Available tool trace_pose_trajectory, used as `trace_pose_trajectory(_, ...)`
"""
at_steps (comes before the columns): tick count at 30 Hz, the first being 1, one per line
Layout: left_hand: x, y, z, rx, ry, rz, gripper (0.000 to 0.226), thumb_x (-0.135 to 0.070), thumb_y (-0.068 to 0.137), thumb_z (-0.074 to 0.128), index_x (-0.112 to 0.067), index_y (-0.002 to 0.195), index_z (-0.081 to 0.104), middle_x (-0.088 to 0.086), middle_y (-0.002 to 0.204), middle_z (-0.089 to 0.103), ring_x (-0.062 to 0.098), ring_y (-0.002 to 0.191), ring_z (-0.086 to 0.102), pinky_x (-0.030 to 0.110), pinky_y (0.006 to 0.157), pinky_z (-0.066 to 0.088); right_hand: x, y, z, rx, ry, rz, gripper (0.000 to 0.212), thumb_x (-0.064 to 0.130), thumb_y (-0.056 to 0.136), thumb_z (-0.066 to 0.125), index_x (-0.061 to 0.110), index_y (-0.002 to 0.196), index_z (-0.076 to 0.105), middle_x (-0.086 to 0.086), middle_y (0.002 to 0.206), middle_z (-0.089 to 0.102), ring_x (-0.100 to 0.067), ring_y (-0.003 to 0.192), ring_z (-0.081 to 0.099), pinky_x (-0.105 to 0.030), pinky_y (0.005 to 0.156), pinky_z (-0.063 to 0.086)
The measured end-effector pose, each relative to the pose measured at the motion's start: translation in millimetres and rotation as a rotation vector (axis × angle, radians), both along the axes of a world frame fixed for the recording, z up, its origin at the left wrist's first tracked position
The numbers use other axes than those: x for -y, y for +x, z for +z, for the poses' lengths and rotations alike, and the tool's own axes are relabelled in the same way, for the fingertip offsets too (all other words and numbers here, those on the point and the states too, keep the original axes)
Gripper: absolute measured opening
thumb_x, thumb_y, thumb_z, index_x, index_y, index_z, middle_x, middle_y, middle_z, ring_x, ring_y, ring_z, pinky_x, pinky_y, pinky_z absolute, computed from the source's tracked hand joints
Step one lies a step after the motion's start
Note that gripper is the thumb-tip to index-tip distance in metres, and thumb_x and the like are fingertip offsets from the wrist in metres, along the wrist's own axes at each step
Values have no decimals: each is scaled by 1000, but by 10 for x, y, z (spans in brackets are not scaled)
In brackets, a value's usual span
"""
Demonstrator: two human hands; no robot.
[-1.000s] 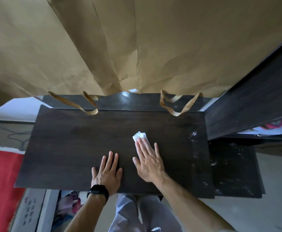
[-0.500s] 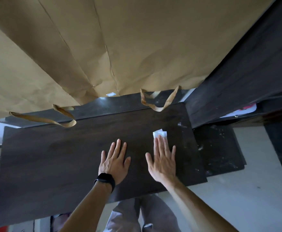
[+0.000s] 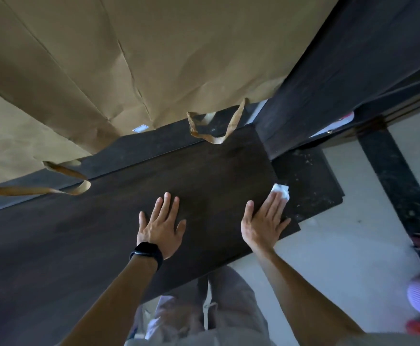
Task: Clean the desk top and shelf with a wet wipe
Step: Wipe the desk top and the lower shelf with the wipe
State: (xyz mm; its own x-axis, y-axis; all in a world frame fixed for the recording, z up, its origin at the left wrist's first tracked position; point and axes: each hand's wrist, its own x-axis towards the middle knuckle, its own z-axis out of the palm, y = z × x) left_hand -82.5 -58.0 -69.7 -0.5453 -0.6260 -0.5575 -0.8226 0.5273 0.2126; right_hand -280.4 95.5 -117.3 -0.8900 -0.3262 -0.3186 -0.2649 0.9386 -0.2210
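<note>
Table (image 3: 204,176) looks largely wiped: your flat right grip (image 3: 263,226) presses the wipe (image 3: 281,190) at its edge, left grip (image 3: 162,226) flat, empty; speckled shelf (image 3: 308,186) not yet done.

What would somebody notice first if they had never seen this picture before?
Huge brown paper bags fill the top of the view, handles dangling over the back of the dark desk top. Two hands lie flat on the desk: the left hand in the middle, the right hand pressing a white wet wipe at the desk's right edge. Just past the wipe, a lower shelf is dotted with pale specks.
</note>
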Motion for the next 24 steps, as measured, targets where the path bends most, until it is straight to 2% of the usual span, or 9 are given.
trace_pose_trajectory(4,-76,35,-15,-16,-3,-15,66,-55,100,22,-30,157,-1,-8,164,-14,15,151,-8,56,119,8,-233,170,41,-45,91,47,82,66,98,8,11,157,-8,-8,167,-10,-26,154,-9,-64,118,16)
trace_pose_trajectory(9,-116,50,-77,-46,-44,-1,66,-54,100,24,-29,157,2,-7,164,-10,16,152,-4,57,119,10,543,-90,44,-83,51,365,79,64,98,5,12,158,-6,-7,167,-10,-24,153,-15,-57,119,-2)
trace_pose_trajectory(12,-142,26,-93,-15,-41,27,65,-55,100,23,-29,156,3,-7,164,-10,16,152,-4,57,118,9,739,-345,10,-59,15,462,75,61,99,6,17,158,-7,-2,167,-12,-19,152,-17,-54,119,-6)
trace_pose_trajectory(14,-192,0,-95,8,-28,59,66,-56,100,21,-28,157,3,-7,164,-10,17,152,-5,57,118,9,503,-433,-36,-80,12,429,72,59,101,8,17,158,-4,-2,167,-7,-20,153,-12,-57,121,-1)
trace_pose_trajectory(19,-373,-176,-58,21,-39,189,72,-59,98,18,-22,157,2,-2,165,-9,20,152,-5,56,118,11,-506,-394,-51,-104,7,172,75,56,101,14,9,158,5,-14,165,14,-31,152,14,-62,118,20)
trace_pose_trajectory(21,-582,-244,-31,30,-29,211,72,-59,99,19,-21,157,2,-2,165,-9,20,152,-5,57,118,10,-900,-253,-44,-63,1,180,74,55,101,16,9,158,2,-14,165,13,-31,152,15,-61,117,25)
trace_pose_trajectory(24,-962,-382,-8,23,-21,237,73,-59,98,21,-20,157,4,-2,165,-8,20,152,-5,57,118,11,-1267,-264,-48,-63,23,304,76,58,100,14,12,157,-5,-12,166,6,-32,153,9,-60,118,22)
